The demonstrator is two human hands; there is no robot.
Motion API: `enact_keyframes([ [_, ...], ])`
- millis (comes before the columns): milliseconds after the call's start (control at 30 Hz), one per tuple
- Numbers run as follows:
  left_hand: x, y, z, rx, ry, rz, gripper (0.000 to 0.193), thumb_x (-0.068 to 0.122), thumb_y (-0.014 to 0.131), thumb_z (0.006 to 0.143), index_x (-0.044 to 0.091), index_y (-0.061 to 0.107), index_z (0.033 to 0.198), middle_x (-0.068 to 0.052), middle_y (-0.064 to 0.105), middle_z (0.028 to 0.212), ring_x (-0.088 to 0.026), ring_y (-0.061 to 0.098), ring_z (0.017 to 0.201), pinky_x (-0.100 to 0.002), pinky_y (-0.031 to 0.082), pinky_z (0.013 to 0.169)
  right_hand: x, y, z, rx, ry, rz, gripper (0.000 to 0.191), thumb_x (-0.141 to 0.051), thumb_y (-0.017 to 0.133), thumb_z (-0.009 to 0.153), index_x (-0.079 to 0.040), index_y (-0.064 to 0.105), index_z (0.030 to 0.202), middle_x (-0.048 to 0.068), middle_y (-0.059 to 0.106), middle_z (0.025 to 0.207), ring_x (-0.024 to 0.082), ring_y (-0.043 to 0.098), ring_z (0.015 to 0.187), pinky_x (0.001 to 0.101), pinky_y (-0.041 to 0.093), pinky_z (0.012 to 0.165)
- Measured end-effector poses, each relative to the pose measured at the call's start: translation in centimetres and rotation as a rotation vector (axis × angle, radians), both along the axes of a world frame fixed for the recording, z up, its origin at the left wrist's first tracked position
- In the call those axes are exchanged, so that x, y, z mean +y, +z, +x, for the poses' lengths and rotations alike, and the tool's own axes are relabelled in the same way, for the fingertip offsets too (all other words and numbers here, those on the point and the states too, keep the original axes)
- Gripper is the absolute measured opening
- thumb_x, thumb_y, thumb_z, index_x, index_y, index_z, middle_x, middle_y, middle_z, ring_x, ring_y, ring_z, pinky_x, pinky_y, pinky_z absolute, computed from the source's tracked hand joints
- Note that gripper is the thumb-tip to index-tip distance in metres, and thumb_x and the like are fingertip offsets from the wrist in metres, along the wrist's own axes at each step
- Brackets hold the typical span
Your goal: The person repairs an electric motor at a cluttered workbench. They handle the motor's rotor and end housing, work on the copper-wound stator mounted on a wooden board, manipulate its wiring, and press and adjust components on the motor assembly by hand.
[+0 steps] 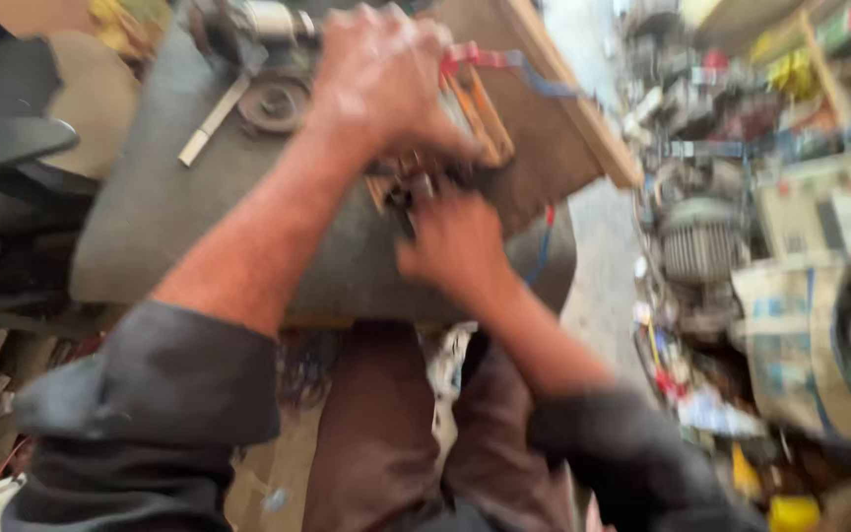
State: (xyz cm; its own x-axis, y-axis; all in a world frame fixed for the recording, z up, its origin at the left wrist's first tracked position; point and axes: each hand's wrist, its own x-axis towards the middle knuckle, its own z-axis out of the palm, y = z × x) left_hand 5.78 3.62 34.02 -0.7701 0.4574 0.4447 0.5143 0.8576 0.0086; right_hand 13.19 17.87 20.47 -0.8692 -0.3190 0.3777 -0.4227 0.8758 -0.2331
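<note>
Far left: dark padded seat (12,118), blurred, beside the counter (150,217), which carries a grey mat-like top. On the counter, upper left of the hands: a flat pale metal strip (211,123) lying at a slant, and just right of it a round dark metal disc part (273,103). Centre: left hand (381,79), fingers curled down and closed over a small orange-brown wound part (480,123) with red and blue wires (504,61) trailing off to the right; exact grip blurred. Just below it: right hand (455,246), closed around a thin dark tool (408,202) whose tip meets the lower edge of the same part; kind of tool cannot be told. The part sits on the counter near its right edge, on a wooden board (563,128). Handling note, as a judgement: the upper hand should press the part flat so it cannot twist, while the tool works in short, controlled strokes clear of the wires. Right: floor clutter with a ribbed grey motor housing (698,241) and crumpled printed cartons (800,335).
</note>
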Motion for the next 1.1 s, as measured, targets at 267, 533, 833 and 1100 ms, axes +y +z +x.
enact_keyframes([
  [267,0.7,1.4,0.1,0.007,0.049,-0.068,0.092,0.093,0.081,0.048,0.012,0.078,0.092,-0.018,0.073,0.088,-0.035,0.072,0.085,-0.048,0.057,0.074,-0.5,-0.4,0.6,-0.176,0.043,-0.172,0.079,-0.04,0.076,0.066,0.01,0.057,0.123,0.034,0.066,0.109,0.05,0.065,0.098,0.056,0.051,0.086],
  [533,0.6,-0.7,-0.7,-0.179,0.098,-0.114,0.095,0.092,0.077,0.055,0.008,0.077,0.1,-0.015,0.074,0.084,-0.033,0.073,0.075,-0.048,0.058,0.068,-0.2,0.6,0.5,-0.246,0.094,-0.37,0.07,-0.039,0.071,0.075,0.002,0.055,0.129,0.028,0.07,0.114,0.047,0.067,0.109,0.0541,0.052,0.095],
  [833,0.8,-3.1,-0.9,-0.492,-0.001,0.057,0.071,0.072,0.08,0.077,0.007,0.076,0.103,-0.012,0.07,0.074,-0.024,0.067,0.061,-0.042,0.054,0.053,0.2,-1.0,1.2,-0.041,0.001,-0.148,0.049,-0.032,0.071,0.075,-0.004,0.065,0.115,0.021,0.071,0.116,0.043,0.069,0.097,0.0529,0.057,0.085],
  [1100,2.5,-4.1,-0.7,-0.67,-0.189,0.151,0.046,0.061,0.073,0.086,0.019,0.073,0.106,-0.005,0.066,0.067,-0.018,0.061,0.05,-0.037,0.051,0.042,2.0,-3.1,1.0,0.204,0.113,-0.108,0.052,-0.019,0.07,0.07,0.001,0.067,0.119,0.026,0.061,0.139,0.042,0.071,0.096,0.0527,0.058,0.076],
])
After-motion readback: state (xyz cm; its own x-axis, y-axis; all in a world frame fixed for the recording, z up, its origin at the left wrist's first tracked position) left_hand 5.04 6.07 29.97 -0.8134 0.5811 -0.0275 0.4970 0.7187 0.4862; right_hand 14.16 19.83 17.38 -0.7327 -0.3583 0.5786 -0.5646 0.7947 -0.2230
